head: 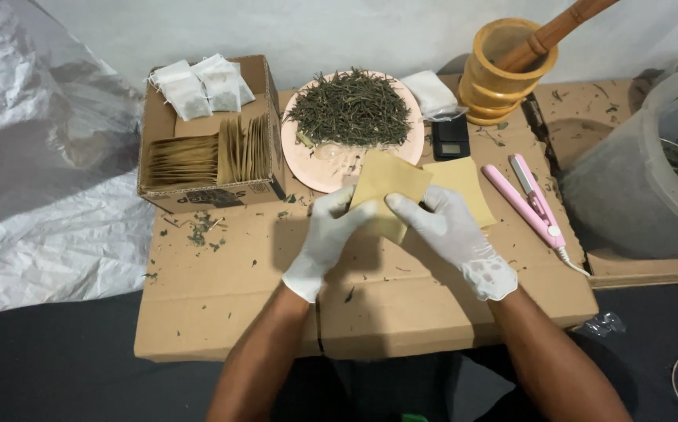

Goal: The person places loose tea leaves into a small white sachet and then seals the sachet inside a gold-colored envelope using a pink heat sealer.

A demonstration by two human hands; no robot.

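Observation:
Both my hands wear white gloves and hold one tan paper envelope (388, 185) above a flattened cardboard sheet (230, 289). My left hand (330, 234) grips its lower left edge. My right hand (448, 230) pinches its lower right corner. A second tan envelope (464, 184) lies flat just behind my right hand. Beyond the envelope sits a pink plate (331, 172) heaped with dried green herb (351, 109).
An open cardboard box (206, 195) at left holds rows of tan envelopes and white filled sachets (198, 86). A small black scale (450, 139), a pink heat sealer (530, 199), a wooden mortar with pestle (503, 70) and a clear plastic tub (644, 172) stand to the right. Silver foil (34, 156) lies at left.

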